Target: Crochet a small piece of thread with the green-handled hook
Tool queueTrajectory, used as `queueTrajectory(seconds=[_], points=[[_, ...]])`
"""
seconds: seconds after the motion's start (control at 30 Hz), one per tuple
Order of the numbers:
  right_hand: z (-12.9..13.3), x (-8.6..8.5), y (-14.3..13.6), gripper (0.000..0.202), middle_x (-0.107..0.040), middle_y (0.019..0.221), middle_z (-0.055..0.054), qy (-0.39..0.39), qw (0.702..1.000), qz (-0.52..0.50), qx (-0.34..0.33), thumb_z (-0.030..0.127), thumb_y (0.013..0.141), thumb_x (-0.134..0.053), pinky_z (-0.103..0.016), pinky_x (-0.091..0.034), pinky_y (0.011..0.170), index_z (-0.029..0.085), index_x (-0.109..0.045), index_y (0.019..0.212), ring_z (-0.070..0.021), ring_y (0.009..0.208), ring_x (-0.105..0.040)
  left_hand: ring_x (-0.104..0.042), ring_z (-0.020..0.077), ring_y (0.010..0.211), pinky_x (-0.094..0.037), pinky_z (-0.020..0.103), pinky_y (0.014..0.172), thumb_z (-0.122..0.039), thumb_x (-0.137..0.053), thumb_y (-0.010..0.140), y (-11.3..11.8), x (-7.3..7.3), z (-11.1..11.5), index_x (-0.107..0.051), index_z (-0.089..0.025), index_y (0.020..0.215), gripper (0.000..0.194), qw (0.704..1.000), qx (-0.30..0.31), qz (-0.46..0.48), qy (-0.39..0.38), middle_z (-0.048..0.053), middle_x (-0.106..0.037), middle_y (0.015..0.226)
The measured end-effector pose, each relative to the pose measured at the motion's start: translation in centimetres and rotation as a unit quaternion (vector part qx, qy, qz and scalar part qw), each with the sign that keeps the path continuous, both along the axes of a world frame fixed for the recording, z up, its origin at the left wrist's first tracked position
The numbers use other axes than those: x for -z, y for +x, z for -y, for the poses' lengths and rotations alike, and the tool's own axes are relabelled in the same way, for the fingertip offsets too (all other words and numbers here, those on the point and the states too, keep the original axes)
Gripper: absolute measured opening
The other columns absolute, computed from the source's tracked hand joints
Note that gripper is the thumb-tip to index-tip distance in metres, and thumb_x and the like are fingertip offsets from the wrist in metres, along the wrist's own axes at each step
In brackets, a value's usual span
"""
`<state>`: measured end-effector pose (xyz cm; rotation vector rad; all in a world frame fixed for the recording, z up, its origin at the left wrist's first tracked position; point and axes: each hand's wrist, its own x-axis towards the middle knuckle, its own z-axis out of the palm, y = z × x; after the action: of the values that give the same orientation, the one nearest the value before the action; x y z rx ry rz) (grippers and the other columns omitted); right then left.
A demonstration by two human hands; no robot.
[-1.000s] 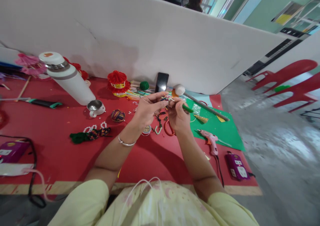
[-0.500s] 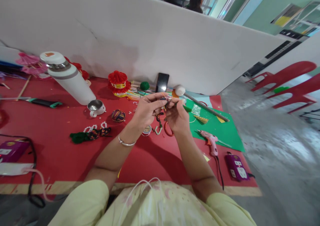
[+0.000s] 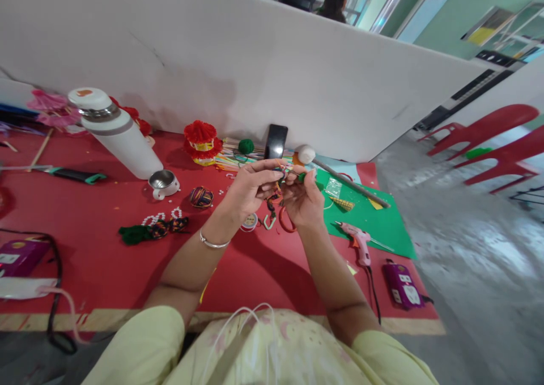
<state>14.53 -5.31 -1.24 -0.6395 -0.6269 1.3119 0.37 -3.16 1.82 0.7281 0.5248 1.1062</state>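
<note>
Above the red tabletop [image 3: 263, 277], my left hand [image 3: 250, 189] pinches a small dark piece of multicoloured yarn work [image 3: 279, 172]. My right hand [image 3: 304, 198] is closed on a thin tool with a green handle [image 3: 301, 177], its tip side toward the yarn piece. The fingertips of both hands almost meet, and the fine detail between them is too small to tell. A dark strand hangs beneath them. Under the hands lie red-handled scissors [image 3: 287, 219], a pale green hook-shaped piece [image 3: 269, 222] and a white spool [image 3: 250, 221].
A white flask [image 3: 123, 138], a small metal cup [image 3: 164, 183] and a yarn ball [image 3: 201, 197] stand left. A phone [image 3: 276, 141] leans on the white partition [image 3: 255, 62]. A pink glue gun [image 3: 359, 240] and purple power box [image 3: 403, 286] lie right.
My right hand has turned slightly and shifted a little right, and the green handle now shows between its fingers. My left hand stays nearly in place, still pinching the yarn piece.
</note>
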Motion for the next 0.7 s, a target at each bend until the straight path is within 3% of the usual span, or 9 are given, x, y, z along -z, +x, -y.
queueTrajectory(seconds=[0.17,0.33,0.57,0.7], points=[[0.2,0.14,0.58,0.034,-0.076,0.078,0.004,0.043,0.998,0.05,-0.004,0.06,0.081,-0.088,-0.023,-0.06,0.068,0.029,-0.079,0.09,-0.0103,0.073,-0.069,-0.034,0.0014,0.046,-0.018,0.015,0.042,-0.015,-0.089,0.06,-0.32,-0.24,0.08,-0.085,-0.015,0.092,0.033,1.0,0.023,0.0,-0.021,-0.002,-0.064,0.061],[0.27,0.39,1.03,0.038,-0.075,0.079,0.004,0.081,0.993,0.085,-0.005,0.064,0.078,-0.089,-0.023,-0.056,0.062,0.03,-0.08,0.092,-0.0106,0.071,-0.066,-0.033,0.0023,0.046,-0.017,0.017,0.042,-0.017,-0.09,0.06,-0.3,-0.11,0.02,-0.085,-0.015,0.093,0.034,0.999,0.031,-0.007,-0.002,-0.005,-0.058,0.057],[0.29,0.69,0.68,0.04,-0.074,0.083,0.004,0.077,0.993,0.09,0.009,0.066,0.079,-0.087,-0.025,-0.057,0.067,0.031,-0.078,0.095,-0.0113,0.076,-0.065,-0.033,0.0021,0.043,-0.019,0.022,0.044,-0.021,-0.092,0.062,0.29,0.06,0.37,-0.087,-0.018,0.095,0.034,0.996,-0.053,-0.04,0.054,-0.004,-0.062,0.057],[0.35,0.75,0.45,0.04,-0.074,0.086,0.002,0.098,0.989,0.11,0.029,0.067,0.079,-0.086,-0.026,-0.055,0.066,0.031,-0.08,0.096,-0.0128,0.077,-0.064,-0.033,0.0018,0.041,-0.021,0.022,0.043,-0.018,-0.092,0.06,0.53,-0.16,0.54,-0.088,-0.019,0.094,0.033,0.994,-0.08,-0.044,0.062,-0.007,-0.055,0.053]])
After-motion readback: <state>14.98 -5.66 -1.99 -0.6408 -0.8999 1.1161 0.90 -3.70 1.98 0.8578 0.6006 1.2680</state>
